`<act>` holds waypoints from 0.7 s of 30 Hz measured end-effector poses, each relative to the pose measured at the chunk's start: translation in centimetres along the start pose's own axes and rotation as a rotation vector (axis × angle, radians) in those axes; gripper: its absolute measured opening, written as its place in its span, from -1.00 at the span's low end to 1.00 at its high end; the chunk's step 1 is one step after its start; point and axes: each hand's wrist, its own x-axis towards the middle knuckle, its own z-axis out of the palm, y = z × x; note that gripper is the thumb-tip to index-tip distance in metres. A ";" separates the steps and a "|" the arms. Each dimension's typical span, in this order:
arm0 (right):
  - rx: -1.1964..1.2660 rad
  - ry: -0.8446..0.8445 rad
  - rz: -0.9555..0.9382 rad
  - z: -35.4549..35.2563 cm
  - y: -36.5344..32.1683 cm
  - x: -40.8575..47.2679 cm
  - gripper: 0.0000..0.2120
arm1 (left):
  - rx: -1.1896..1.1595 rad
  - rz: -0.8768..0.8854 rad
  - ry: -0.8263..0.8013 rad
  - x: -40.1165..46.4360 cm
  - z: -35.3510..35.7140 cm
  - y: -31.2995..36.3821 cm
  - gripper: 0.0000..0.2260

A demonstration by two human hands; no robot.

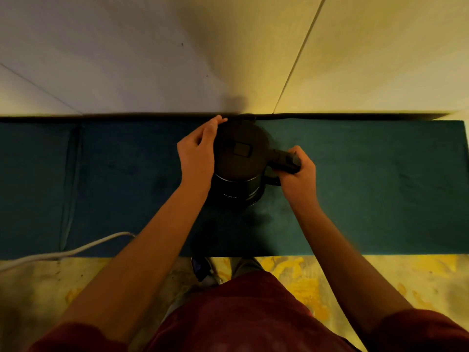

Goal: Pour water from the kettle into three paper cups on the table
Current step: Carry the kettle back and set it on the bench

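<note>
Right hand (295, 171) gripped black kettle (238, 158) handle; left hand (196, 151) cupped kettle's side (fingers loosely curved), kettle upright on teal surface (368, 189).

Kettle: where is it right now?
Head view, centre: the black kettle stands on the teal surface near the wall, right hand on its handle, left hand against its left side.

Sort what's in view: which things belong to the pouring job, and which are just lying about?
Job: kettle, right hand closed on its handle, left hand against its side. No paper cups in view.

Lying about: white cable, teal table cover.
</note>
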 end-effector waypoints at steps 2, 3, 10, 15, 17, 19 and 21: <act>-0.002 -0.016 -0.010 -0.2 0.3 -0.1 -0.71 | 0.019 0.016 -0.001 -0.2 0.1 0.0 -0.77; -0.008 -0.019 -0.013 -0.4 0.4 -0.3 -0.73 | 0.028 0.025 -0.003 -0.4 0.2 0.0 -0.77; -0.047 -0.013 -0.020 -1.3 0.7 -0.3 -0.75 | 0.079 0.054 -0.030 -1.2 0.3 -0.5 -0.77; -0.080 -0.026 -0.011 -1.6 1.2 -0.5 -0.73 | 0.078 0.039 -0.030 -1.9 -0.1 -1.0 -0.76; -0.106 -0.027 -0.021 -2.0 1.9 -1.4 -0.74 | 0.096 0.049 -0.045 -2.7 -0.3 -1.5 -0.77; -0.124 -0.034 -0.032 -2.0 2.3 -2.2 -0.81 | 0.134 0.075 -0.057 -3.3 -0.6 -2.0 -0.77; -0.138 -0.033 -0.037 -1.9 2.2 -2.1 -0.84 | 0.148 0.080 -0.058 -3.2 -0.8 -2.2 -0.76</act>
